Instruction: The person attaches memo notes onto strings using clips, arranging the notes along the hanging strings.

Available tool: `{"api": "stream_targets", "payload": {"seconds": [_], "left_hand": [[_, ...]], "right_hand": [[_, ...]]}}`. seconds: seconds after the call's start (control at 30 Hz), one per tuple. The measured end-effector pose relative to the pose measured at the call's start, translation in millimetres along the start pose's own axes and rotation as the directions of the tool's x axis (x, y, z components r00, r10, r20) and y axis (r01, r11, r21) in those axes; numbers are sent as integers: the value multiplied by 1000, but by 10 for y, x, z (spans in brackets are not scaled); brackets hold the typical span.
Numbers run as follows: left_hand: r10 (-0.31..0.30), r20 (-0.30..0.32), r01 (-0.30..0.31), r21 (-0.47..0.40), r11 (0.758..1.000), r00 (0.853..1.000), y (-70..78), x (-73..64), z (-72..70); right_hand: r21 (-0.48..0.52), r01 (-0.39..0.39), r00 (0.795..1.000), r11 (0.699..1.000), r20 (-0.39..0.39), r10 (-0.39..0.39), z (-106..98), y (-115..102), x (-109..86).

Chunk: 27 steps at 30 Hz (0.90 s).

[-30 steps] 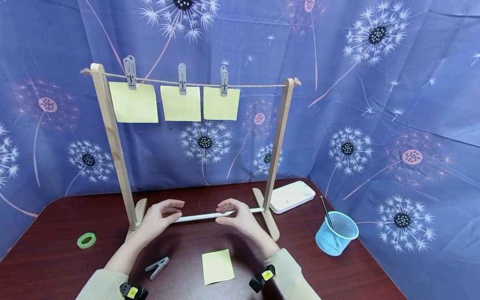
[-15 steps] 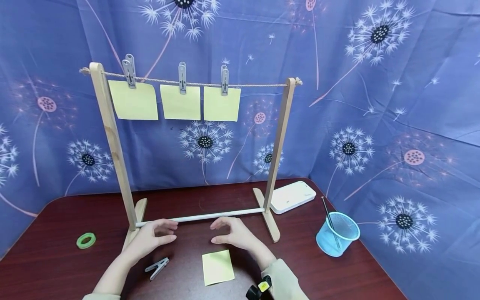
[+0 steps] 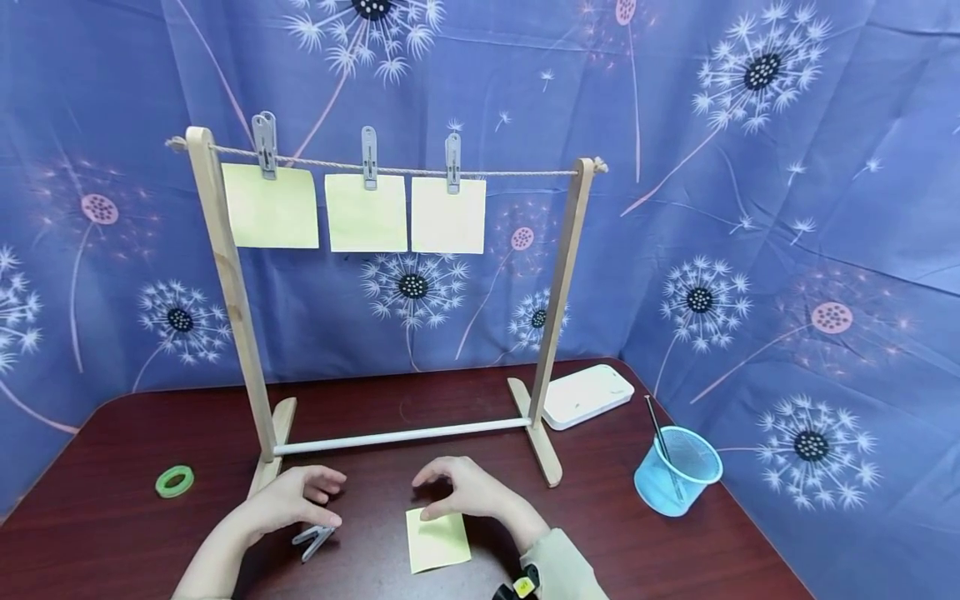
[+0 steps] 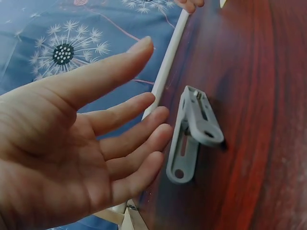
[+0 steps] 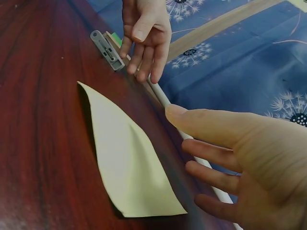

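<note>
My left hand [image 3: 288, 502] hovers over a grey clothespin [image 3: 315, 543] on the table, its fingers relaxed and spread with nothing between them. In the left wrist view the clothespin [image 4: 194, 129] lies just beyond the fingertips, apart from them. My right hand [image 3: 468, 496] is above the far edge of a yellow sticky note [image 3: 438, 546], fingers loosely bent and holding nothing. The right wrist view shows that note [image 5: 127, 158] with curled edges, not touched by the hand. Three more yellow notes [image 3: 367, 212] hang from a rope, each under a grey clothespin [image 3: 369, 158].
A wooden stand [image 3: 236, 308] carries the rope [image 3: 517, 174], with a white bar [image 3: 405, 435] low between its posts. Green tape [image 3: 175, 482] lies left. A white case [image 3: 587, 396] and a blue mesh cup [image 3: 675, 475] with a thin black stick stand right.
Both hands have drawn back from the white bar toward the near side of the table. The left has come over the loose clothespin, the right over the note's far edge.
</note>
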<state>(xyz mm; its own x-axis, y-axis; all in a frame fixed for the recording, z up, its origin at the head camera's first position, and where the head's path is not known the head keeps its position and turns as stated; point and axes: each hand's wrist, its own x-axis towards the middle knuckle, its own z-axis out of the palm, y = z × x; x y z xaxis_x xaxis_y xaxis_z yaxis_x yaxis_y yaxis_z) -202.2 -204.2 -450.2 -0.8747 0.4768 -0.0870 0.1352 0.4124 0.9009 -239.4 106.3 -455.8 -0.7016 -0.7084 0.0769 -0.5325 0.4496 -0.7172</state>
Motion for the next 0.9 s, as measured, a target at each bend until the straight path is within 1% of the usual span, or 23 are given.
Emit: {"api": "stream_targets", "payload": {"seconds": [0.17,0.27,0.4,0.47,0.6,0.7,0.9], "left_hand": [[-32,18,32,-3,999,999,2,-17,32],[-53,30,53,-19,998,998,-8,-37,35],[-52,50,55,-53,997,997,-30,-76,19],[-51,61,55,-63,996,997,-37,-99,10],[-67,75,70,-44,997,995,-36,-138,1],[-92,79,94,-24,995,993,-23,-145,1],[-102,84,102,0,995,991,-11,-135,16]], "right_hand": [[-88,60,997,994,52,-55,17,3,-2],[-123,49,997,991,72,-40,28,-4,-14],[-168,16,996,986,86,-1,53,-8,-27],[-204,19,996,979,91,-1,68,1,-29],[-222,20,995,975,104,3,87,12,-37],[-224,21,994,974,113,4,85,9,-42],[-266,38,992,963,129,-4,79,-11,-47]]}}
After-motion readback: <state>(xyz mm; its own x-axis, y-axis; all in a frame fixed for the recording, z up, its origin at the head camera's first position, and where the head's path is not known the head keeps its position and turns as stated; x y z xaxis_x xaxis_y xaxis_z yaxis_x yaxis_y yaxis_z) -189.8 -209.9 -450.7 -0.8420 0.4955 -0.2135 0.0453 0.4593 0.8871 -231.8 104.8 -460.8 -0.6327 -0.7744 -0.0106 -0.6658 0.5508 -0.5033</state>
